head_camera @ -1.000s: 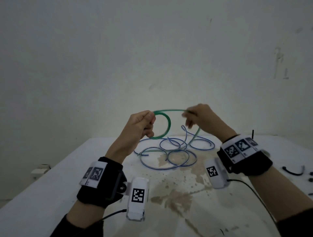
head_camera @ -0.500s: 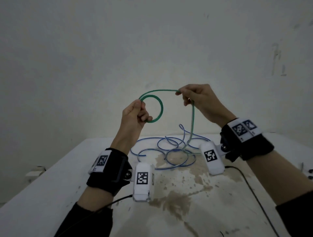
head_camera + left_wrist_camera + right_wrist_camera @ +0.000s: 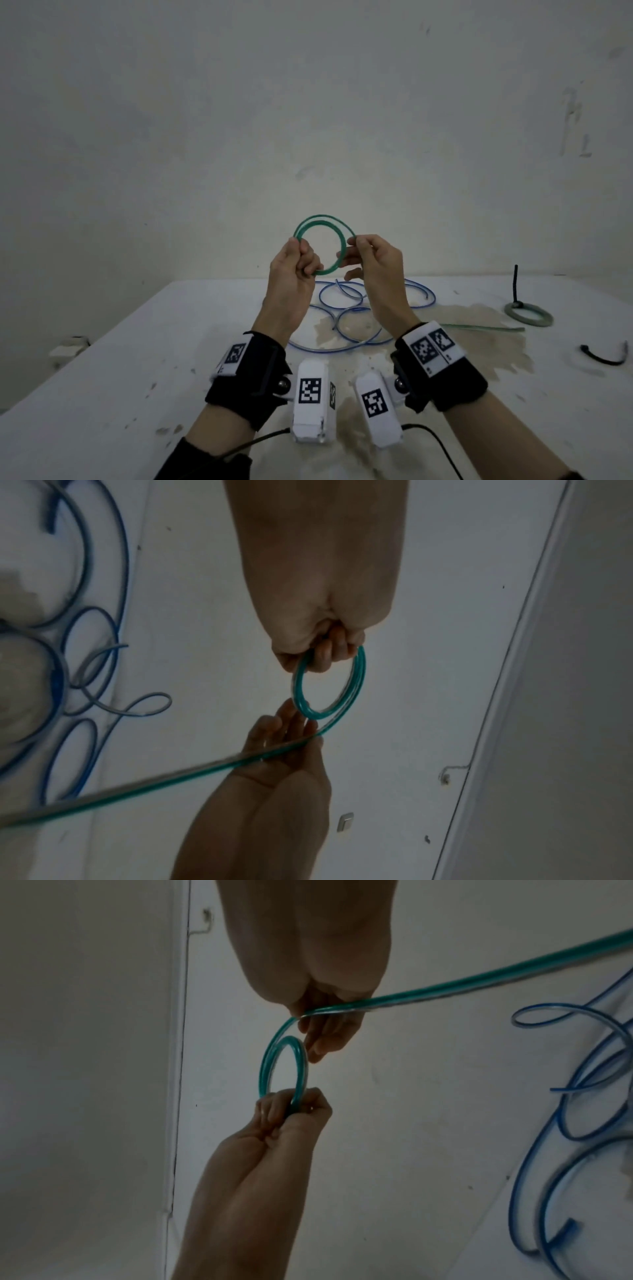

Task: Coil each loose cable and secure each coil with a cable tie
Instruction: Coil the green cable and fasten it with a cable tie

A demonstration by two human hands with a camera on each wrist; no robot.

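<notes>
Above the white table (image 3: 137, 359) I hold a green cable (image 3: 322, 219) wound into a small coil of two or three turns. My left hand (image 3: 305, 253) grips the coil's left side with curled fingers; the left wrist view shows the left hand (image 3: 325, 653) curled round the coil (image 3: 356, 685). My right hand (image 3: 352, 250) pinches the cable at the coil's right side, and the loose green tail (image 3: 479, 985) runs off from the right hand (image 3: 322, 1031) down to the table (image 3: 486, 328). A loose blue cable (image 3: 342, 308) sprawls in loops on the table behind my wrists.
At the right of the table lies a grey-green coil (image 3: 529, 313) with a black tie (image 3: 515, 284) sticking up from it. A loose black cable tie (image 3: 603, 354) lies nearer the right edge. Brown stains mark the table's middle. A wall stands close behind.
Both hands came down and closer together. The right hand swung the green cable round to the left hand, adding another turn to the coil.
</notes>
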